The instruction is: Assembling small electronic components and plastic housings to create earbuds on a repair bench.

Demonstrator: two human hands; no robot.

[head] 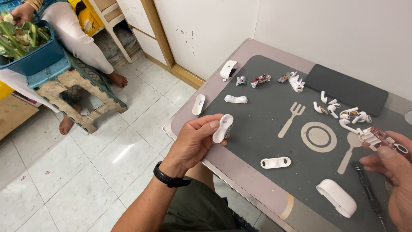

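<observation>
My left hand (193, 144) pinches a small white oval plastic shell piece (223, 128) just above the table's left edge. My right hand (392, 172) at the far right holds a small red circuit board with a white part (380, 138). On the dark grey mat (266, 129) lie more white plastic shell pieces: an oval one (198, 104), a flat one (236, 99), a two-holed insert (275, 162) and a curved shell (337, 197). Several white earbud parts (345, 112) sit in a loose pile near my right hand.
A black screwdriver (368, 191) lies on the mat below my right hand. A white case half (228, 69), small circuit boards (260, 80) and a dark pad (347, 89) sit at the back. Another person sits on the tiled floor at upper left by a blue tub of greens (30, 51) on a stool.
</observation>
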